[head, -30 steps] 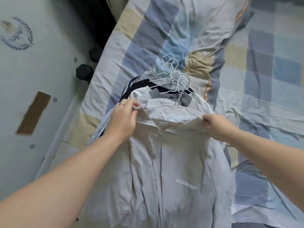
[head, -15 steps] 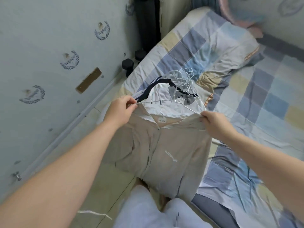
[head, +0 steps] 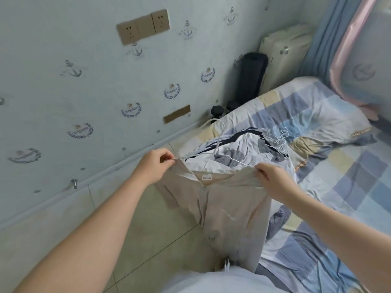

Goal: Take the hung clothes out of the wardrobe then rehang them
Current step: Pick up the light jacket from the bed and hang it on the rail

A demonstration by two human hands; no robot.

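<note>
I see the papered wall (head: 53, 70) filling 9 to 12 o'clock; the bed (head: 349, 187) with a checked blue, cream and grey sheet runs from 1 to 5 o'clock; tiled floor (head: 152, 240) at 7 o'clock between wall and bed. The beige jacket (head: 228, 208) is mid-frame, held up off the bed edge and hanging down toward 6 o'clock over the floor, zip partly open at the neck. Just past it at 12 o'clock a pile of clothes (head: 243, 149) lies on the bed, white, grey and dark navy layers. A black roll (head: 252, 75) stands in the corner at 1 o'clock, with a dumbbell (head: 216, 111) on the floor below it; sockets (head: 143, 26) are on the wall at 11 o'clock. My left hand (head: 154, 166) pinches the jacket's left shoulder, fingers closed on the cloth; whether it also grips the wire I cannot tell. My right hand (head: 273, 178) is clamped on the right shoulder the same way. The white hanger (head: 220, 142) sits in the jacket's neck, hook pointing to 12 o'clock; a bunch of spare hangers (head: 279, 140) lies on the pile at 1 o'clock. A small label (head: 207, 178) shows inside the collar; text too small to read.
</note>
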